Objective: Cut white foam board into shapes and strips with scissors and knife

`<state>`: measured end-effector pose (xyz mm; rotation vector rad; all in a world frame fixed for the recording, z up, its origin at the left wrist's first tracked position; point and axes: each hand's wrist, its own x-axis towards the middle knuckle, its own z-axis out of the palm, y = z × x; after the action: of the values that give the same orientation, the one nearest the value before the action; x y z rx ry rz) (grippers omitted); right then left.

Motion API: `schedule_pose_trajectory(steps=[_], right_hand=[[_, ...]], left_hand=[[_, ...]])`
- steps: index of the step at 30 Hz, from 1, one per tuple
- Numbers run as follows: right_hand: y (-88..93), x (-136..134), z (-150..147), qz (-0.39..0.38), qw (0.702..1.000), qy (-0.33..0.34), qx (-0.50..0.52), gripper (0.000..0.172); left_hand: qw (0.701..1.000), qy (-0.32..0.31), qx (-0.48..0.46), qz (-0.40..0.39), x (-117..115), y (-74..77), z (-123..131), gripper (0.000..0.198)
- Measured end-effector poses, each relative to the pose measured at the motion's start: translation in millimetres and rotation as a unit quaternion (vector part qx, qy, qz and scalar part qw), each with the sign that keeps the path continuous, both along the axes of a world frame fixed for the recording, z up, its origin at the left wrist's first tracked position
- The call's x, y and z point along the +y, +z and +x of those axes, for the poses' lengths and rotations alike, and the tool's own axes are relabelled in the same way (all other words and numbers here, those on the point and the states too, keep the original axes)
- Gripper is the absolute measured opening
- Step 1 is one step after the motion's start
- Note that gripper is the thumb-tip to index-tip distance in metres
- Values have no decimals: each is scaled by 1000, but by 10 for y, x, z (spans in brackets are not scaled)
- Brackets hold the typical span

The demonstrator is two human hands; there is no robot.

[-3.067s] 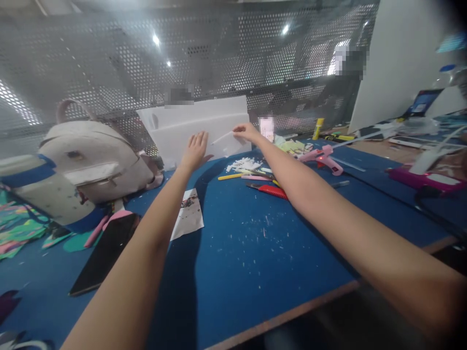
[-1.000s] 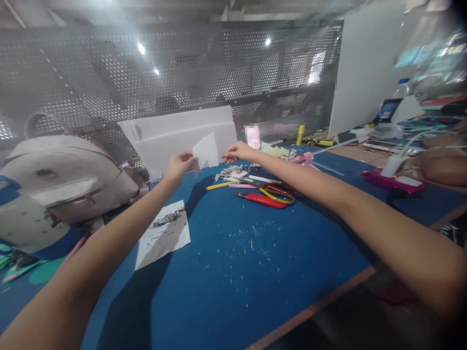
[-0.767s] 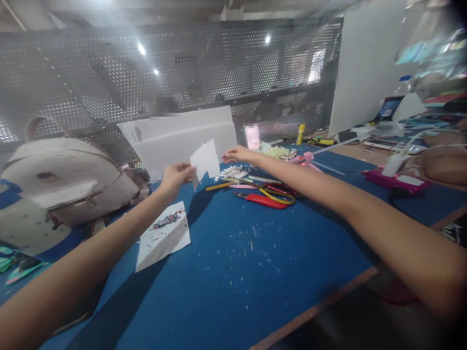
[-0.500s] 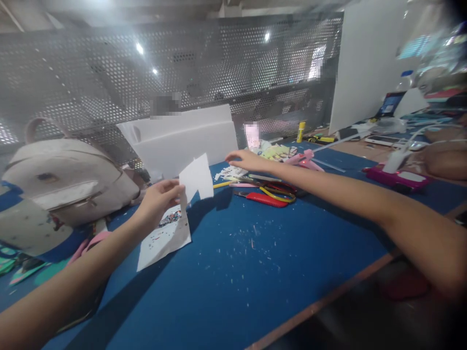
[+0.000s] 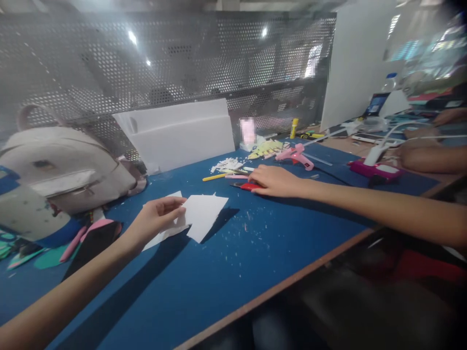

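My left hand pinches a white paper piece between thumb and fingers, holding it tilted just above the blue table top. Below and behind it lies a folded white paper, partly covered by the hand. My right hand rests palm down, its fingers curled over a red utility knife; the blade end points left. Most of the knife and the tools beside it are hidden under this hand. A yellow pen-like stick lies just left of the fingers.
A pile of white scraps and a pink glue gun lie behind my right hand. A pale backpack stands at left, white boards lean at the back. A magenta box and another person's arm are at right.
My right hand has come down onto the red utility knife from above the scraps. My left hand has swung the paper piece rightward and lower, and the glitter-like bits on the folded paper are hidden.
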<state>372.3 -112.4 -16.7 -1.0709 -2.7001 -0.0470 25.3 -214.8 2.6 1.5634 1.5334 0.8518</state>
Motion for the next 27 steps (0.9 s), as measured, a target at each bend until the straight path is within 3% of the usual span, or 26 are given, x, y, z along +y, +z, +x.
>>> schedule_pose_trajectory(steps=[7,15,20,24,27], right_hand=[[-86,19,-179,8,1000,-18,-1,30],[136,-166,-332,-77,989,29,126,38],[131,-293,-429,-256,932,66,248,35],[-8,-266,-490,-395,873,55,281,28],[-134,-211,-545,-472,815,51,332,34]], left_hand=[[997,-69,6,-30,-157,-53,64,42],[991,-127,21,-37,-163,-213,176,39],[988,-132,-33,-77,-165,-213,264,34],[983,-108,-77,-125,-175,-207,309,37],[984,-107,-61,-127,-159,-229,337,38]])
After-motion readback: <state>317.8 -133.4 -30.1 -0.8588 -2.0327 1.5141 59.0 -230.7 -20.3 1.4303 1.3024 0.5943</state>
